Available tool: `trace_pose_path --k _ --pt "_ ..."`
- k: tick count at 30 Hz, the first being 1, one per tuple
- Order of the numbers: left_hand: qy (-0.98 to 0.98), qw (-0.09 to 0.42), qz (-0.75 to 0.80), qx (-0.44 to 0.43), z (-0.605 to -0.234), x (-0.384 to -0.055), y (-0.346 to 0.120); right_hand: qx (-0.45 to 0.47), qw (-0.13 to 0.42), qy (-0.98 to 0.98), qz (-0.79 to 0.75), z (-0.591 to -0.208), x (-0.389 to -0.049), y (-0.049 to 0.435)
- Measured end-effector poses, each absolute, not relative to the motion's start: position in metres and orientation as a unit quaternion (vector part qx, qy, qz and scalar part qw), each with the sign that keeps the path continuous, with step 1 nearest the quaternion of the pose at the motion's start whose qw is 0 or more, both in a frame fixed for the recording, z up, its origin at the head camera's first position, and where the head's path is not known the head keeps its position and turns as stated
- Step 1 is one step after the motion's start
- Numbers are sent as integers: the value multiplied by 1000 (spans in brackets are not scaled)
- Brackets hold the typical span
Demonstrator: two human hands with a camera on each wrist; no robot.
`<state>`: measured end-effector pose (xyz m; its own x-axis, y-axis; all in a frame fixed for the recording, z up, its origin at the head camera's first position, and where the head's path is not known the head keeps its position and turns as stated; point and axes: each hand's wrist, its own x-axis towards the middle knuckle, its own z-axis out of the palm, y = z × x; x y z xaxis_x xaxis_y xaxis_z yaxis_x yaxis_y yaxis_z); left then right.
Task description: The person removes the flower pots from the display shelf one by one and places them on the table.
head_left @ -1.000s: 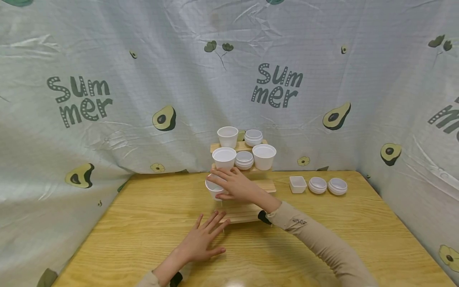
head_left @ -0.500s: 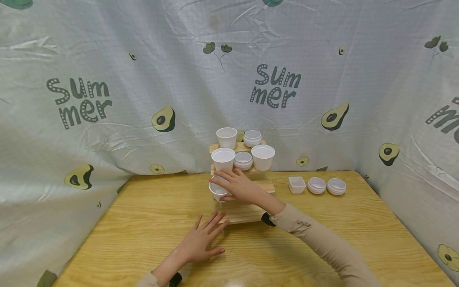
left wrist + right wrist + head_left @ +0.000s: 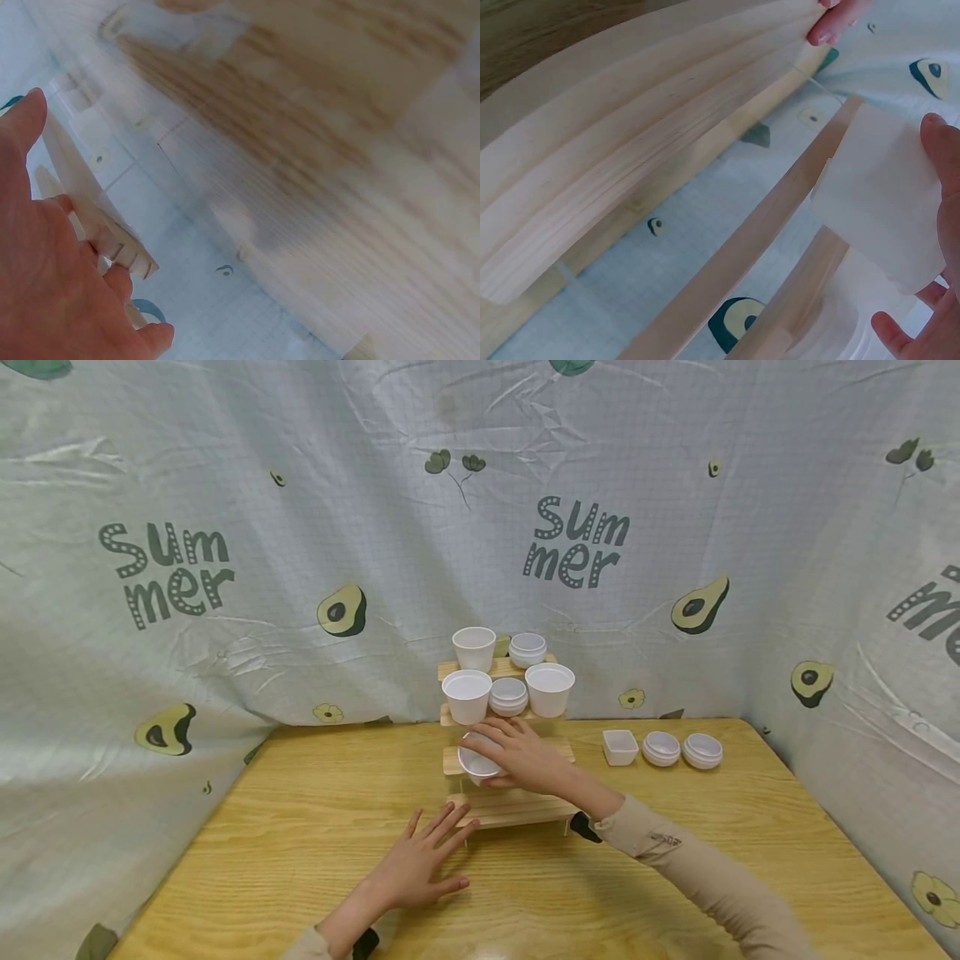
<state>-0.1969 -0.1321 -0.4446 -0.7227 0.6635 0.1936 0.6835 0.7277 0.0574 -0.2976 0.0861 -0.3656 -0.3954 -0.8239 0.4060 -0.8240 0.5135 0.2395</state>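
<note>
My right hand (image 3: 525, 758) grips a white round cup (image 3: 478, 762) at the left part of the third tier down of a wooden step rack (image 3: 517, 808). In the right wrist view that cup (image 3: 881, 195) shows its side between thumb and fingers, close over a shelf. My left hand (image 3: 423, 864) lies with fingers spread at the front left of the rack, fingertips at its lowest step. On the tier above stand a tall cup (image 3: 467, 697), a low ridged jar (image 3: 508, 697) and another tall cup (image 3: 550, 690). The top tier holds a cup (image 3: 474, 649) and a ridged jar (image 3: 528, 650).
Right of the rack, a small square cup (image 3: 620, 747) and two ridged round jars (image 3: 662, 749) stand in a row on the wooden table (image 3: 330, 802). A printed cloth (image 3: 390, 527) hangs behind the table and along both sides.
My right hand has moved the cup to the right, from beside the rack's left edge to over the third tier. The left hand has stayed in place.
</note>
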Motion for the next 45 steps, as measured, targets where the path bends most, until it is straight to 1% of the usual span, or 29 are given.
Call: trace_pose_path --k 11,21,32,45 --pt "-930 69 -54 -358 -445 -198 -133 480 270 -834 9 -371 -294 109" --pt "-927 84 -55 -361 -447 -197 -134 469 272 -840 25 -376 -289 133" --pt "-927 84 -58 -362 -448 -198 -134 446 282 -849 26 -376 -277 165" --pt "-927 80 -65 -361 -448 -198 -134 407 252 -877 35 -387 -265 205"
